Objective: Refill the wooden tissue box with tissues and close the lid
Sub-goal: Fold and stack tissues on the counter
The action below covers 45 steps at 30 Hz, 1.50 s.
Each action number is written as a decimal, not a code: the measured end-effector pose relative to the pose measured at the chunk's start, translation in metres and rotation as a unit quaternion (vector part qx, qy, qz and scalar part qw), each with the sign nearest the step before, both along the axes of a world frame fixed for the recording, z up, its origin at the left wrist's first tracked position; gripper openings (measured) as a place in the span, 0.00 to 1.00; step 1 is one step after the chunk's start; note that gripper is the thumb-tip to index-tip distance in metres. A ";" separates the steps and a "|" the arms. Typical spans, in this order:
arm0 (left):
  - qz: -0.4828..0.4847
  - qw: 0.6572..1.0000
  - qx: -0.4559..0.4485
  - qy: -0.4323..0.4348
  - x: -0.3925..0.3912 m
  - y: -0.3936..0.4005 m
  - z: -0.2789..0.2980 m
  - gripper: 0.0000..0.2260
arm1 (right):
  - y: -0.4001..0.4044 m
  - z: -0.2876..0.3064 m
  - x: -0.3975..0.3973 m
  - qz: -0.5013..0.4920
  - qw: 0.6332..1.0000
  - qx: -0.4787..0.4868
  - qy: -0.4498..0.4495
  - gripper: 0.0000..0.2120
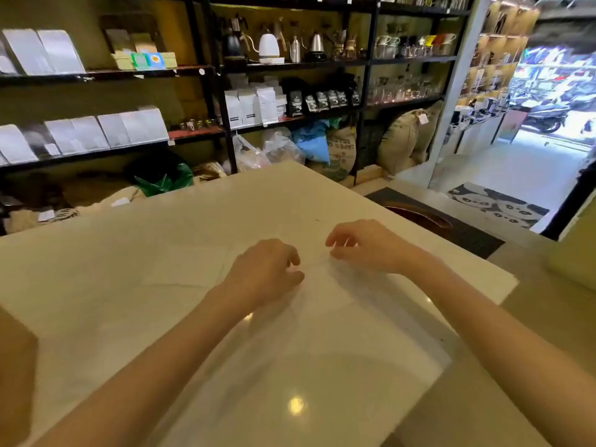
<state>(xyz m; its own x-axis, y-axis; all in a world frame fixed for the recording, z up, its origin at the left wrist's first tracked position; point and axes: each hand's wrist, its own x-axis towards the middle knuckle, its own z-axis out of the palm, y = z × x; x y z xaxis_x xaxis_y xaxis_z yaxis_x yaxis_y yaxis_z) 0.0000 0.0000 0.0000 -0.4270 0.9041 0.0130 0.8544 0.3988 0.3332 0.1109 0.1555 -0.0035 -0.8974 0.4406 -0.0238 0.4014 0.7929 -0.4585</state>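
Looking across the pale table, we see our left hand at frame centre and our right hand just right of it, each pinching a thin white tissue lying flat between them.

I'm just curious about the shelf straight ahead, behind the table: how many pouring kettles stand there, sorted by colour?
Black kettle: 1
White kettle: 1
Silver kettles: 2
Total: 4
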 end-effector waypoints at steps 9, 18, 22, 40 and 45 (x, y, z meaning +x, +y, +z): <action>0.035 0.995 -0.035 0.081 0.009 -0.008 -0.026 0.16 | -0.011 -0.023 0.002 0.070 0.991 0.116 -0.007 0.17; 0.043 0.999 -0.001 -0.007 0.010 -0.014 -0.021 0.11 | -0.008 -0.009 -0.007 0.105 0.994 0.037 -0.009 0.05; 0.065 0.984 0.103 -0.128 0.008 -0.029 -0.014 0.06 | -0.013 0.003 -0.007 0.101 0.989 -0.056 0.095 0.04; 0.236 0.891 0.237 -0.306 0.013 -0.205 0.032 0.05 | -0.156 0.032 -0.035 0.223 0.884 -0.401 0.089 0.07; 0.264 0.906 0.185 -0.275 0.018 -0.236 0.014 0.06 | -0.185 0.011 -0.035 0.244 0.891 -0.380 0.058 0.06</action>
